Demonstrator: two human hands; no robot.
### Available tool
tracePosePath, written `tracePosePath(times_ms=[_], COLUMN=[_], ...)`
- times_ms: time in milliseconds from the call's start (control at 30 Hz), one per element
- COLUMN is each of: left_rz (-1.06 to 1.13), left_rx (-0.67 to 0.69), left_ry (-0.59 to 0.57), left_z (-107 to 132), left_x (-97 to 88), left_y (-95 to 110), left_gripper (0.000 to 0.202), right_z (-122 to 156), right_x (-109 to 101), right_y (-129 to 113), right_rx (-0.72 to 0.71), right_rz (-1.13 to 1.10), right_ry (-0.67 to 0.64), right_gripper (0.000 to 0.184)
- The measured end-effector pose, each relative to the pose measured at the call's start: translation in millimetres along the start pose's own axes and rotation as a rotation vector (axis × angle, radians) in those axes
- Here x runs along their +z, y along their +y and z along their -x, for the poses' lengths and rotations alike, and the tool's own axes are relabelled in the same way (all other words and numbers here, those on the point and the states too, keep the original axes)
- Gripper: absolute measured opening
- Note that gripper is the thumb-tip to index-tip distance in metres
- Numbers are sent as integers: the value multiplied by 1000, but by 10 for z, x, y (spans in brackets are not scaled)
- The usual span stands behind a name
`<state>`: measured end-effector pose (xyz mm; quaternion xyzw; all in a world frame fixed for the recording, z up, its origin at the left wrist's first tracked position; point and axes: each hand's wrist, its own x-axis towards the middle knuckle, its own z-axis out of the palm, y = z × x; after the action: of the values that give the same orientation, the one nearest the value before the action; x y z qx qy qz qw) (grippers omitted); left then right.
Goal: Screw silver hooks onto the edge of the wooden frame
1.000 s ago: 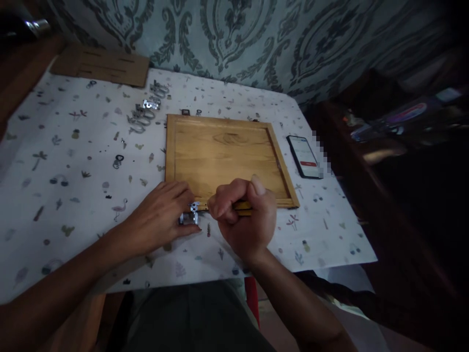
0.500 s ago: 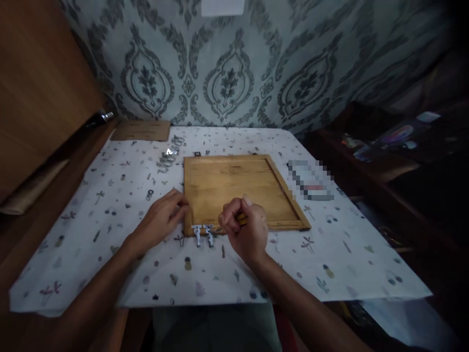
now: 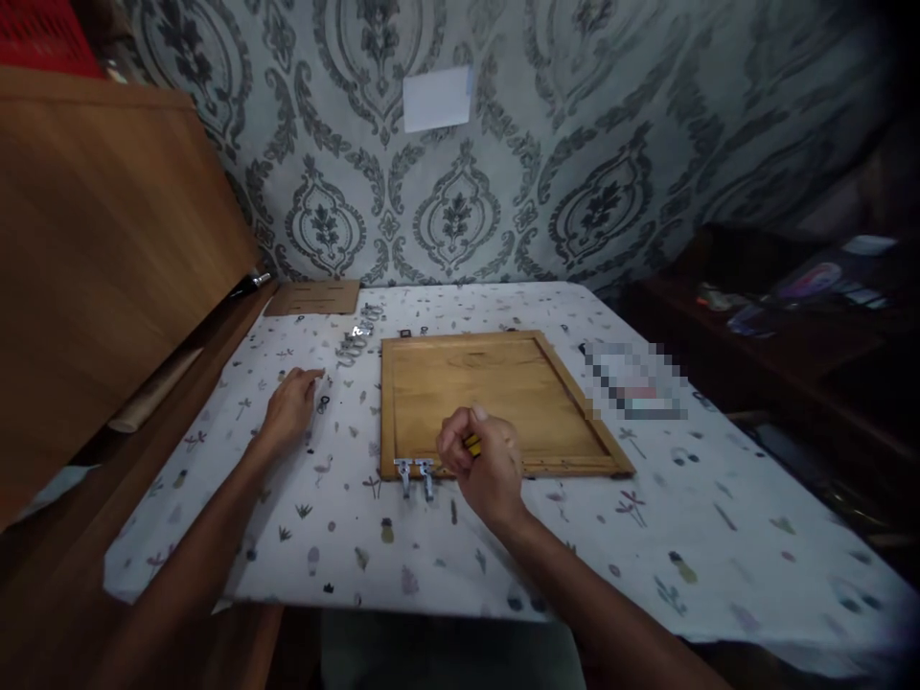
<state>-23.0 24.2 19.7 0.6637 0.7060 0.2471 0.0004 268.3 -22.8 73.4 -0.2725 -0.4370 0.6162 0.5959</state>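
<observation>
A wooden framed panel (image 3: 495, 388) lies flat on the patterned tablecloth. Two metal hinges (image 3: 415, 476) sit side by side on its near edge, at the left corner. Just right of them, my right hand (image 3: 481, 460) is closed around a screwdriver with a yellow handle (image 3: 472, 444); most of the handle is hidden in the fist. My left hand (image 3: 291, 407) is over the cloth left of the panel, index finger stretched towards small bits of hardware (image 3: 329, 377) too tiny to make out. No object shows in it.
Several more metal hinges (image 3: 356, 342) lie in a row behind my left hand. A brown cardboard piece (image 3: 312, 297) is at the back left. A blurred-out flat object (image 3: 636, 381) lies right of the panel. A wooden cabinet (image 3: 122, 211) borders the table's left side.
My left hand has left the panel's left edge and moved away to the left, over the cloth. My right hand stays by the hinges with the screwdriver. The view has tilted up.
</observation>
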Motion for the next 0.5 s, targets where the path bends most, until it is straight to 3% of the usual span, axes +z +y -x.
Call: tracePosePath(times_ms=[500], left_rz=[-98], left_rx=[22], left_ry=[-21], left_z=[-90], left_x=[-17], left_y=[23], left_gripper=[33], right_z=[21], right_x=[-50], right_y=[85], right_rx=[21], right_rz=[50], right_ry=[6], right_gripper=[58])
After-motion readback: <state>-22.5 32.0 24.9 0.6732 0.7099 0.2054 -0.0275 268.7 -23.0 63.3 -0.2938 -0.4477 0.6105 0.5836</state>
